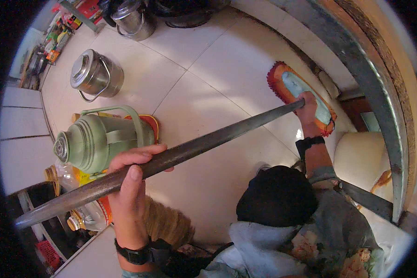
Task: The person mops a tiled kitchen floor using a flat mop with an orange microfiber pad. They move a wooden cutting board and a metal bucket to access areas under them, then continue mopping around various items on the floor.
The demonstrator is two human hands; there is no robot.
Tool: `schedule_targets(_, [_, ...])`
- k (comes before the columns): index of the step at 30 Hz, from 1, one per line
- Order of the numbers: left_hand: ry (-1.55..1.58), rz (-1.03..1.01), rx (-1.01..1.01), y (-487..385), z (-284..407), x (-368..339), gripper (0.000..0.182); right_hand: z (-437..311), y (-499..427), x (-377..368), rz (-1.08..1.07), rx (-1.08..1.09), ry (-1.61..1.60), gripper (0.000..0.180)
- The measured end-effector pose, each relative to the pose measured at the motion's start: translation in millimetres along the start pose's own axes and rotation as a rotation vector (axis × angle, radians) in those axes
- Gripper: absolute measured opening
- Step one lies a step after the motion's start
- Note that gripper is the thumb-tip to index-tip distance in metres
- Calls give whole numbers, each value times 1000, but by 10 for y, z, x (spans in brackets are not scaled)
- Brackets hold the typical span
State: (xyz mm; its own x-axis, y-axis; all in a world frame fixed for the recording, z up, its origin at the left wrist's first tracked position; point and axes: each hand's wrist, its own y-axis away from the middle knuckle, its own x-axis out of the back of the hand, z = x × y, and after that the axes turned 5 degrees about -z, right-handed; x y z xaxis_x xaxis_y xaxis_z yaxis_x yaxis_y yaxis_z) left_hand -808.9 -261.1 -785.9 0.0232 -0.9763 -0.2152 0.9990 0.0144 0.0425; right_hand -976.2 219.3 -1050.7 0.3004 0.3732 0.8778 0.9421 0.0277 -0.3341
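A long dark pole [201,146] runs slantwise across the view, its near end at the lower left. My left hand [133,184] grips it toward that end, thumb on top and fingers beneath. Farther along, my right hand [306,106] is closed around the pole's far part. Beyond the right hand, a flat mop head [292,83] with an orange and red fringe and a pale blue back rests on the floor by the wall. The right hand covers part of the mop head, and the joint with the pole is hidden.
On the tiled floor [198,100] stand a lidded steel pail [97,74], a green thermos jug [100,139] and large plastic bottles [93,215]. A second steel pail [133,21] is at the back. A straw broom [166,219] lies below my left hand. A metal-edged table [378,80] curves along the right.
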Motion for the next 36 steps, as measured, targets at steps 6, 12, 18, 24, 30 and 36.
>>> schedule_targets(6, [-87, -43, -125, -68, -69, 99, 35, -124, -800, -495, -44, -28, -677, 18])
schedule_targets(12, [-109, 121, -127, -132, -70, 361, 36, -873, -1850, -1210, -96, 167, -561, 19])
schedule_targets(18, [-161, 350, -143, 254, 14, 857, 33, -1966, -2178, -1645, -264, 344, -480, 22])
schedule_targets(24, [-521, 461, -208, 858, 861, 1279, 28, -2951, -1626, -1726, -283, 525, -273, 26])
schedule_targets(30, [-508, 424, -325, 888, 1250, 1382, 22, -2951, -1213, -1306, -384, 583, -289, 28])
schedule_targets(36, [-510, 332, -259, 218, 411, 747, 31, -2020, -1733, -1114, -252, 428, -633, 18])
